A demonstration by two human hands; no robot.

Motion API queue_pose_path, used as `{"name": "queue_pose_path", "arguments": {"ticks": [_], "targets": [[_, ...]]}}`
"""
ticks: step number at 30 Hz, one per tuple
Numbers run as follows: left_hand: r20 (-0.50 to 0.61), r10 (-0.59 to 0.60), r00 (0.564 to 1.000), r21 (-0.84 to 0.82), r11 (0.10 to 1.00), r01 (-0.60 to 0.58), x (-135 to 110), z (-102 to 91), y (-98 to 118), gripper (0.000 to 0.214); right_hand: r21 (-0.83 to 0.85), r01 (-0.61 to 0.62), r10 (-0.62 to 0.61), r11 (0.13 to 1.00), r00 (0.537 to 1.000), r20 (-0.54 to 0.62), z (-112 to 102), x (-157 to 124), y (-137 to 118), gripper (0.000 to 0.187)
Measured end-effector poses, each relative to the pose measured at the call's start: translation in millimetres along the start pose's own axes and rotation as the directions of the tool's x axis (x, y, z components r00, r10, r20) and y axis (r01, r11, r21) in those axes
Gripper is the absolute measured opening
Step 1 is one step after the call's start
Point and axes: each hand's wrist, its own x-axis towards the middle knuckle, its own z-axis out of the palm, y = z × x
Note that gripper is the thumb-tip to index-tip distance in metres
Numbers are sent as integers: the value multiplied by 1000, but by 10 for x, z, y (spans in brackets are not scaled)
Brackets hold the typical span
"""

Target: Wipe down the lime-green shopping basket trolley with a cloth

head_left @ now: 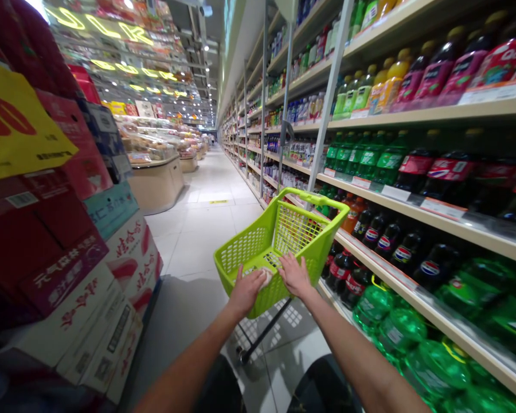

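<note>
In front of the person, a lime-green shopping cart (270, 300) stands on the tiled floor (232, 215) of the aisle, just beside the shelf (374, 191) with soft-drink bottles on the right side. The two hands are near each other but apart: the left hand (248, 289) holds a crumpled white cloth or tissue (266, 277) against the cart's near edge, while the right hand (294, 276) rests there with its fingers spread. Stacked drink cartons (131, 252) stand on the left side.
</note>
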Motion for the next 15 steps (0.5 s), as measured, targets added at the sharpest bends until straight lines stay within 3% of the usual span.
{"name": "queue_pose_path", "arguments": {"ticks": [3,6,10,12,15], "targets": [[-56,-43,998,84,995,47,-192,-61,-248,35,-3,-67,67,998,998,6,-42,-24,35,36],[-105,-81,991,110,990,93,-284,34,-203,37,21,-34,34,999,999,-6,33,-102,-34,37],[-53,95,994,53,994,-93,-221,228,76,40,34,-23,25,999,998,-61,136,-173,-23,38],[-29,132,991,53,990,-130,-192,234,28,41,20,-38,39,999,997,-73,130,-188,51,37],[-51,-16,999,107,994,22,-182,164,-237,42,-6,-71,70,997,993,-90,108,-253,94,35]]}}
